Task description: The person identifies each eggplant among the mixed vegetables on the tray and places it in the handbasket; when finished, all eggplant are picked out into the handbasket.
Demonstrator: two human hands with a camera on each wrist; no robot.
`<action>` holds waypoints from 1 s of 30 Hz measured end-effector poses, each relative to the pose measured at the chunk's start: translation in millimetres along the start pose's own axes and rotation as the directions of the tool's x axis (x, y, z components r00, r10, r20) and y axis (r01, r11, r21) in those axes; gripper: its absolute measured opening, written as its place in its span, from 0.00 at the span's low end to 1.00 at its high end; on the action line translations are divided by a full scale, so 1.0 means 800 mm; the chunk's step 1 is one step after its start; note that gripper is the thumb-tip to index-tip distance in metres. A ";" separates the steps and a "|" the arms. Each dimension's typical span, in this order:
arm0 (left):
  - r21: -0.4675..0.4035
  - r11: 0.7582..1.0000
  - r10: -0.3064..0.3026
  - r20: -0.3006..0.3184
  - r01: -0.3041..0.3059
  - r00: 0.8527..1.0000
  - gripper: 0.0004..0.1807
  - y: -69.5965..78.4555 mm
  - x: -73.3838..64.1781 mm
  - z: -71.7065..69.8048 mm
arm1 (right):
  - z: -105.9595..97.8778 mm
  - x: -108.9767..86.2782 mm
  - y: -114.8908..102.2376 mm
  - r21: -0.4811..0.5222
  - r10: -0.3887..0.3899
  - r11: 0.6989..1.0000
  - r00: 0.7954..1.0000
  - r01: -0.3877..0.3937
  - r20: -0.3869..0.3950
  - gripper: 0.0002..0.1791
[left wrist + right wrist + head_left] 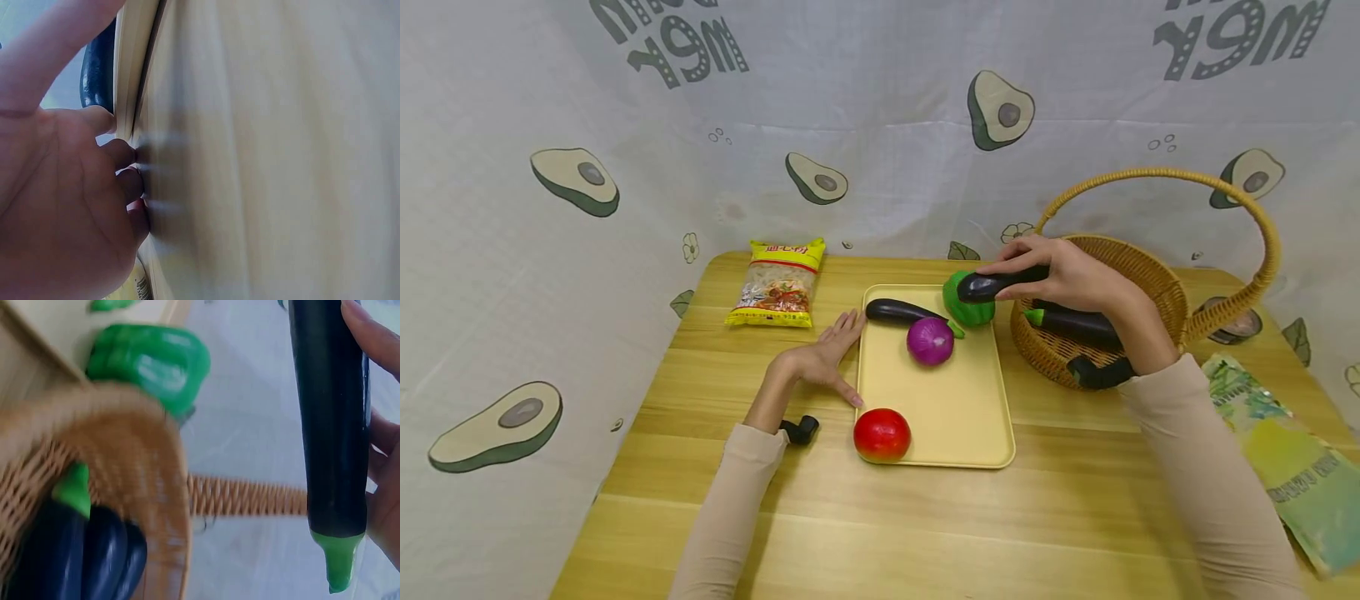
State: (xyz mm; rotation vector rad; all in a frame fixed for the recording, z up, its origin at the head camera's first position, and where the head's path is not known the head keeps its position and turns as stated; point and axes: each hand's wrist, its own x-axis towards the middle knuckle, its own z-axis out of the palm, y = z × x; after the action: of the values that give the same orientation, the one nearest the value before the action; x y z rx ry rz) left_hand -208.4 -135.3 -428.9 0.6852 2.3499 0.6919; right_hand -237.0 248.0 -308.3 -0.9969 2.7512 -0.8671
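My right hand (pixel 1063 271) grips a dark eggplant (pixel 331 425) with a green stem, raised between the tray and the wicker basket (pixel 1026 342). In the right wrist view more eggplants (pixel 53 556) lie inside that basket. A green bell pepper (pixel 972 312) sits at the far right corner of the yellow tray (pixel 936 417), partly behind the held eggplant. Also on the tray are another eggplant (pixel 901 312), a purple onion (pixel 930 342) and, at its near left corner, a red tomato-like piece (pixel 882 435). Fingers spread, my left hand (pixel 820 358) touches the tray's left edge.
A yellow bag of food (pixel 778 283) lies at the back left of the wooden table (pixel 820 517). The basket's tall handle (pixel 1262 217) arches up at the right. Beyond it are a round dark-rimmed container (pixel 1236 325) and a green-yellow packet (pixel 1292 467). A printed curtain hangs behind.
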 end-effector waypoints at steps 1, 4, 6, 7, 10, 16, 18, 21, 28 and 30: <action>0.000 1.000 -0.003 0.002 0.003 1.000 0.80 0.000 0.000 0.000 | -0.004 -0.004 0.003 -0.002 0.009 1.000 1.000 -0.009 -0.007 0.21; 0.008 1.000 -0.006 0.006 0.006 1.000 0.80 0.000 0.000 0.000 | -0.016 -0.016 0.013 -0.010 0.042 0.999 0.999 -0.042 -0.017 0.21; 0.015 1.000 -0.006 0.006 0.006 1.000 0.80 -0.001 0.001 0.000 | -0.022 -0.022 0.021 -0.020 0.064 0.998 0.998 -0.065 -0.026 0.21; 0.017 1.000 -0.004 0.006 0.004 1.000 0.79 -0.001 0.001 0.000 | -0.025 -0.025 0.025 -0.020 0.078 0.997 0.997 -0.079 -0.029 0.22; 0.021 1.000 -0.002 0.006 0.002 1.000 0.79 -0.002 0.003 0.000 | -0.033 -0.034 0.038 -0.018 0.130 0.991 0.991 -0.130 -0.033 0.22; 0.025 1.000 0.004 0.004 -0.004 1.000 0.80 -0.002 0.003 0.000 | -0.044 -0.046 0.063 -0.013 0.231 0.973 0.973 -0.231 -0.015 0.23; 0.024 1.000 0.005 0.003 -0.005 1.000 0.80 -0.002 0.002 0.000 | -0.048 -0.049 0.068 -0.014 0.263 0.965 0.965 -0.263 -0.004 0.23; 0.021 1.000 0.006 0.006 -0.006 1.000 0.80 -0.001 0.002 0.000 | -0.052 -0.051 0.074 -0.013 0.288 0.958 0.958 -0.287 0.014 0.24; 0.014 1.000 0.008 0.003 -0.008 1.000 0.79 -0.003 0.002 0.000 | -0.058 -0.053 0.095 -0.005 0.342 0.940 0.939 -0.342 0.026 0.25; 0.013 1.000 0.009 0.001 -0.009 1.000 0.79 -0.004 0.002 0.001 | -0.059 -0.053 0.101 -0.023 0.381 0.924 0.924 -0.381 0.007 0.27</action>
State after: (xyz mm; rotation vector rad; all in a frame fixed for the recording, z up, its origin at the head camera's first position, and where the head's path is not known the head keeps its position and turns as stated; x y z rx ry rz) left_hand -210.0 -136.5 -431.7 0.7014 2.3533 0.6808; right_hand -261.7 347.6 -316.9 -0.4350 2.8055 -0.7626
